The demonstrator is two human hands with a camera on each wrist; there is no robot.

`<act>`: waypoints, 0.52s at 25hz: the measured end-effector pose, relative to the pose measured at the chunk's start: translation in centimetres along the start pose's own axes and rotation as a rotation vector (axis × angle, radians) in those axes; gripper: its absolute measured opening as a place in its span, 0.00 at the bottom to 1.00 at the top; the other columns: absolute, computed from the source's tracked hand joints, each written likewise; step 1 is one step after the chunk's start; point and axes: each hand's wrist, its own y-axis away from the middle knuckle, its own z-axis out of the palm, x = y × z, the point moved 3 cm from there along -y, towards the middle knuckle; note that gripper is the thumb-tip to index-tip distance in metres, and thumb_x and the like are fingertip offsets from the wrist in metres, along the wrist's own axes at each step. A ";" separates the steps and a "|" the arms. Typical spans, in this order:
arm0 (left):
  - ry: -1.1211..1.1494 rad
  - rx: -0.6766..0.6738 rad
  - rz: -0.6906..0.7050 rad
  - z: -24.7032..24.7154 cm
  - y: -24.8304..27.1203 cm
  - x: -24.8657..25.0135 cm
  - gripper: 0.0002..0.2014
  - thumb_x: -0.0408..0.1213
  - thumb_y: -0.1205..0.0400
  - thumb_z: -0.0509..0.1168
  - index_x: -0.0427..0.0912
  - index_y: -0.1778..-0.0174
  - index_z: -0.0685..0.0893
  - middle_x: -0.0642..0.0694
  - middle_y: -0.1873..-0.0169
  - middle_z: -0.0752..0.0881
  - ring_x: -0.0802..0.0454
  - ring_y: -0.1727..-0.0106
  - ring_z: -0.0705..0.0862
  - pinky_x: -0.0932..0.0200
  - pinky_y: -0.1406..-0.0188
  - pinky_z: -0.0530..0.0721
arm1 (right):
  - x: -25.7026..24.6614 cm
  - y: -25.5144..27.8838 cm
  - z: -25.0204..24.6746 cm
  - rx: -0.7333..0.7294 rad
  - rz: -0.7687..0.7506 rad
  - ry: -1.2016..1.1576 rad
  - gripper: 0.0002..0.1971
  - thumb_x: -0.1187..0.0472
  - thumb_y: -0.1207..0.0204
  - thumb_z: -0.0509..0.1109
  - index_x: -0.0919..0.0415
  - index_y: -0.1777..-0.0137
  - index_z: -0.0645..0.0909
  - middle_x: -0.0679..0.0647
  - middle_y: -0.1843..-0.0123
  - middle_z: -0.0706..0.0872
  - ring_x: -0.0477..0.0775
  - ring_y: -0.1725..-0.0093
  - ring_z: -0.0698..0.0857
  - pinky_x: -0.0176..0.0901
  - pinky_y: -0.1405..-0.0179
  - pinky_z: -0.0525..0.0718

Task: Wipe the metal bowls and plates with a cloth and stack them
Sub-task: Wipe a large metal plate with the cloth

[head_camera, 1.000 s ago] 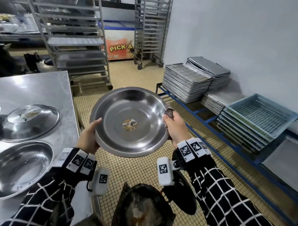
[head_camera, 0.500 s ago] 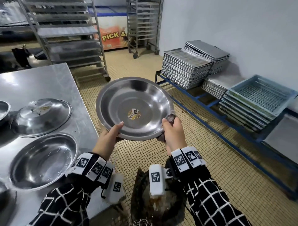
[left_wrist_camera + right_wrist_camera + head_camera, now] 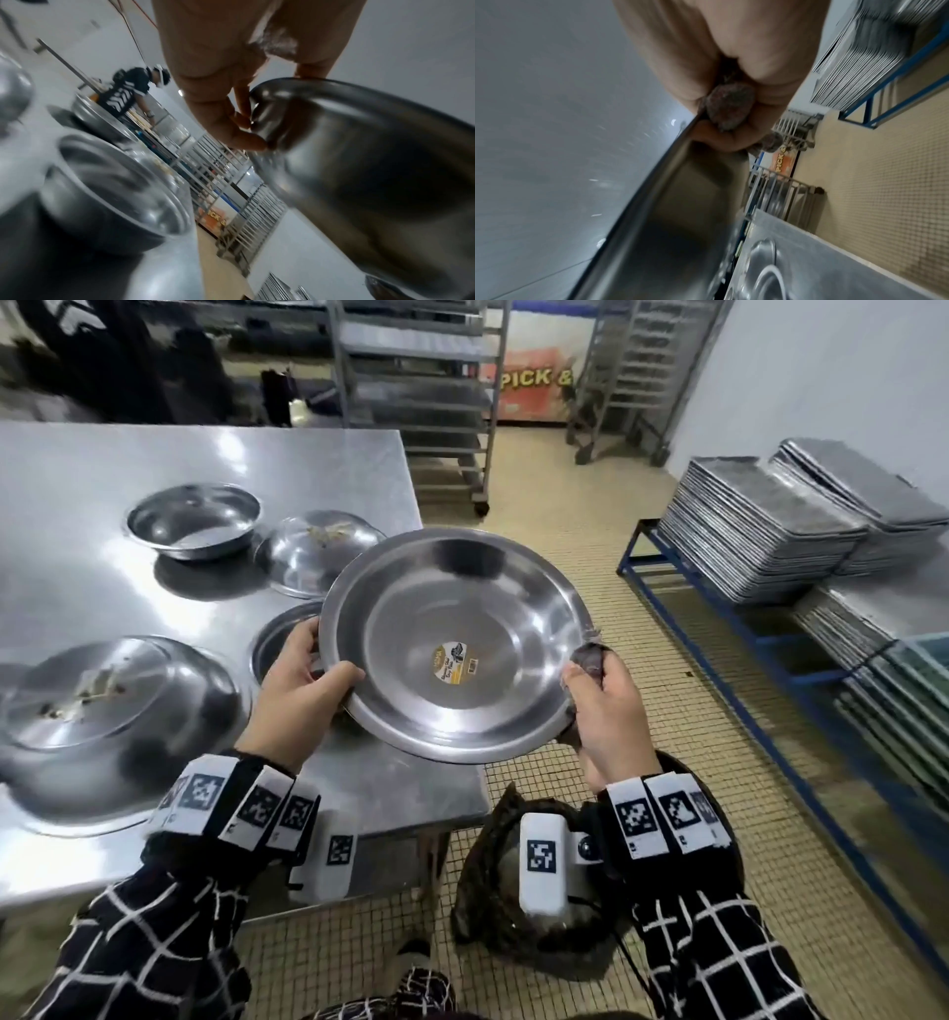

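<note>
I hold a wide metal plate point(image 3: 452, 644) with a round sticker in its middle, tilted over the right edge of the steel table point(image 3: 128, 469). My left hand point(image 3: 303, 680) grips its left rim, thumb inside. My right hand point(image 3: 601, 690) pinches a dark cloth point(image 3: 590, 654) against the right rim. In the left wrist view my fingers point(image 3: 231, 121) curl under the plate's underside point(image 3: 359, 182). The right wrist view shows the cloth point(image 3: 729, 105) bunched in my fist at the rim point(image 3: 654, 182).
On the table stand an upright bowl point(image 3: 192, 521), an overturned bowl point(image 3: 318, 552), a large overturned plate point(image 3: 102, 701) and another bowl point(image 3: 280, 634) partly under the held plate. Stacked trays point(image 3: 760, 531) sit on a blue rack at right. A dark bag point(image 3: 513, 891) lies on the floor.
The plate has moved left from above the floor to above the table's right edge. My left thumb now lies over the rim. The cloth stays at the right rim.
</note>
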 end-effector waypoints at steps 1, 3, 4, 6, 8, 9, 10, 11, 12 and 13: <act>-0.018 0.014 -0.007 -2.0 1.1 0.1 0.20 0.33 0.32 0.65 0.57 0.45 0.78 0.52 0.58 0.86 0.59 0.64 0.86 0.64 0.68 0.85 | -0.1 0.4 1.6 -0.048 -0.006 0.008 0.06 0.59 0.19 0.64 0.54 0.43 0.78 0.58 0.48 0.86 0.60 0.46 0.85 0.63 0.40 0.83; -0.036 0.042 -0.023 -5.6 2.8 0.4 0.16 0.28 0.27 0.66 0.50 0.46 0.78 0.53 0.65 0.86 0.60 0.69 0.85 0.66 0.70 0.84 | -0.3 0.8 4.9 -0.137 -0.028 0.028 0.05 0.59 0.19 0.64 0.55 0.46 0.79 0.63 0.48 0.85 0.63 0.50 0.85 0.67 0.44 0.84; -0.057 0.071 -0.037 -7.8 3.6 0.4 0.14 0.24 0.23 0.65 0.46 0.47 0.78 0.54 0.70 0.86 0.61 0.72 0.84 0.66 0.72 0.83 | -0.4 1.3 7.0 -0.182 -0.032 0.038 0.05 0.59 0.19 0.64 0.55 0.46 0.79 0.65 0.48 0.85 0.62 0.53 0.85 0.68 0.45 0.84; -0.063 0.133 -0.089 -12.2 5.1 0.3 0.13 0.21 0.20 0.61 0.41 0.45 0.78 0.50 0.69 0.86 0.58 0.71 0.85 0.58 0.66 0.87 | -0.8 2.2 11.4 -0.263 -0.042 0.059 0.06 0.58 0.20 0.65 0.55 0.45 0.79 0.63 0.49 0.86 0.61 0.53 0.85 0.68 0.45 0.84; -0.048 0.180 -0.110 -16.9 6.2 0.2 0.14 0.25 0.23 0.65 0.41 0.43 0.80 0.45 0.62 0.85 0.57 0.67 0.86 0.56 0.63 0.88 | -1.5 3.2 16.1 -0.331 -0.062 0.088 0.08 0.56 0.21 0.65 0.54 0.45 0.79 0.57 0.51 0.86 0.61 0.49 0.85 0.68 0.41 0.82; -0.050 0.183 -0.106 -19.0 6.5 0.3 0.15 0.29 0.27 0.65 0.43 0.45 0.81 0.45 0.61 0.85 0.57 0.67 0.86 0.59 0.63 0.88 | -1.7 3.3 18.6 -0.346 -0.081 0.102 0.08 0.55 0.22 0.65 0.54 0.45 0.79 0.56 0.51 0.86 0.60 0.47 0.85 0.67 0.39 0.81; -0.055 0.182 -0.104 -20.8 6.3 0.3 0.15 0.31 0.29 0.65 0.45 0.47 0.82 0.45 0.61 0.84 0.57 0.66 0.85 0.59 0.63 0.88 | -2.3 3.5 20.5 -0.359 -0.095 0.113 0.09 0.54 0.23 0.65 0.54 0.46 0.79 0.55 0.50 0.86 0.59 0.46 0.84 0.65 0.38 0.81; -0.060 0.201 -0.114 -23.1 6.3 0.1 0.14 0.32 0.29 0.65 0.46 0.48 0.83 0.43 0.60 0.84 0.55 0.64 0.85 0.58 0.61 0.88 | -2.5 3.8 23.1 -0.382 -0.107 0.129 0.10 0.51 0.25 0.65 0.53 0.46 0.80 0.54 0.49 0.86 0.59 0.45 0.84 0.64 0.37 0.80; -0.062 0.219 -0.128 -25.7 6.0 -0.2 0.12 0.30 0.26 0.65 0.45 0.48 0.83 0.41 0.59 0.84 0.51 0.62 0.85 0.56 0.59 0.88 | -2.6 3.9 25.8 -0.403 -0.112 0.160 0.13 0.48 0.27 0.65 0.51 0.47 0.80 0.53 0.48 0.86 0.58 0.45 0.84 0.63 0.37 0.80; -0.051 0.231 -0.154 -28.4 5.7 -0.2 0.10 0.27 0.23 0.65 0.43 0.48 0.83 0.39 0.58 0.85 0.48 0.61 0.84 0.55 0.60 0.87 | -2.9 4.2 28.5 -0.424 -0.115 0.193 0.14 0.46 0.28 0.64 0.51 0.47 0.80 0.51 0.48 0.87 0.57 0.45 0.84 0.63 0.37 0.80</act>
